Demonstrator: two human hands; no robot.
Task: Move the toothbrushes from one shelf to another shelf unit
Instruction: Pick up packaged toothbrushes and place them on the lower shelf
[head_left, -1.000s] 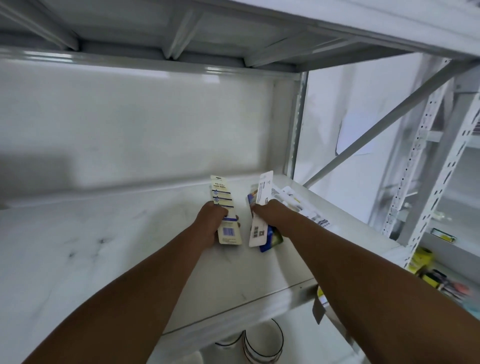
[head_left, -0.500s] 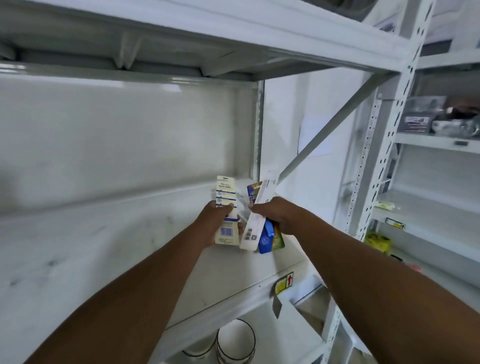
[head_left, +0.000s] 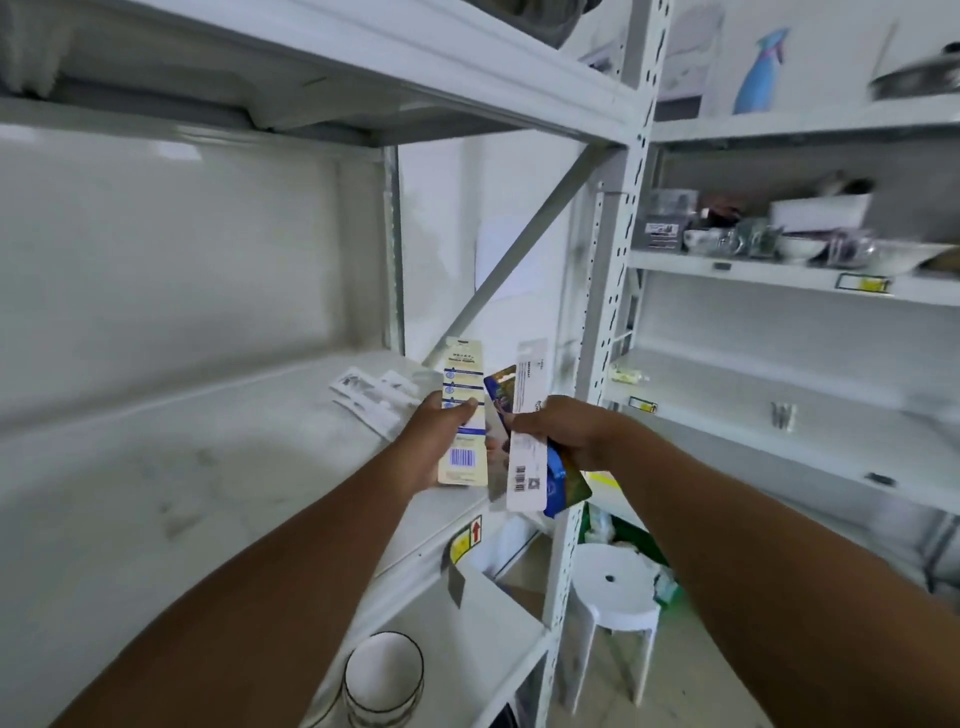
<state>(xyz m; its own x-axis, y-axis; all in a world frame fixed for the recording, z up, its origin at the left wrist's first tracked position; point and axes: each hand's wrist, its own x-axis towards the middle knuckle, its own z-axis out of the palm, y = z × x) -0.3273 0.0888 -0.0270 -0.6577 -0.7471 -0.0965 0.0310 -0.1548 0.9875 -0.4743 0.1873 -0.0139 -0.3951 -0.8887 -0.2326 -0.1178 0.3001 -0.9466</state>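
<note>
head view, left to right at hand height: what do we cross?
Loose white packs on the shelf → left hand → cream toothbrush pack it grips → white toothbrush pack → right hand gripping it → shelf upright → neighbouring shelf unit.

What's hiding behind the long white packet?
Behind the long white packet, the right hand also grips a blue packet. Only its edges show; the front is covered.
</note>
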